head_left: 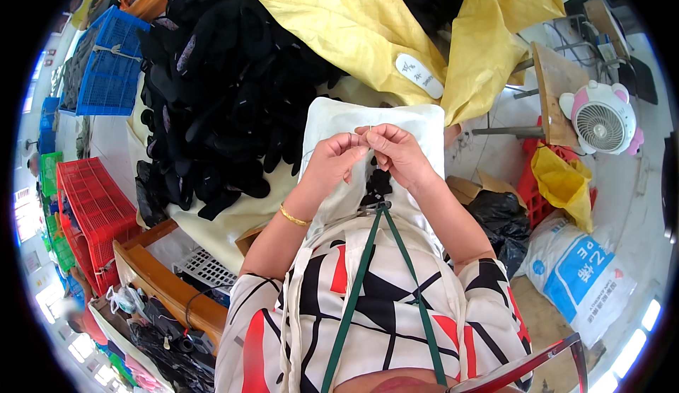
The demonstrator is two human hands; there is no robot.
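My left hand (334,161) and my right hand (397,152) meet close together over a white cloth bag (332,120) that lies across my lap. Both hands pinch something small and thin at the bag's middle; it is too fine to make out. A gold bangle (293,217) sits on my left wrist. Small black pieces (380,184) lie on the cloth just below my right hand. A green strap (359,280) hangs down my patterned top.
A big heap of black insoles (219,89) fills the space ahead on the left, beside a yellow sack (353,25). Red crates (95,209) and a blue crate (109,64) stand left. A small white fan (601,118), a red crate (532,181) and a white bag (576,276) are right.
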